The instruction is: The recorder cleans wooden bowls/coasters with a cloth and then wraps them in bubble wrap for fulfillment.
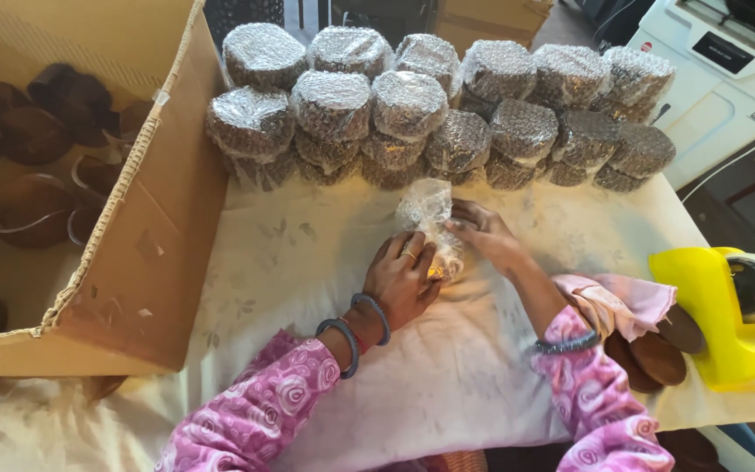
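Wrapping step in hand, by the look of it: a small brown item is being bundled in a bubble-wrap sheet (430, 218) on the cloth-covered tabletop (308, 262), just in front of the stack of finished bubble-wrapped bundles (430, 109). Left hand (404, 278) is curled closed over the near side of the sheet, fingers pressing it down. Right hand (487, 234) pinches the far side, fingers partly bent, gripping the wrap. Likely the wrap needs holding tight and sealing; the yellow tape dispenser (727, 301) sits well right of the bundle. An open cardboard box (150, 236) of dark pieces stands left of it.
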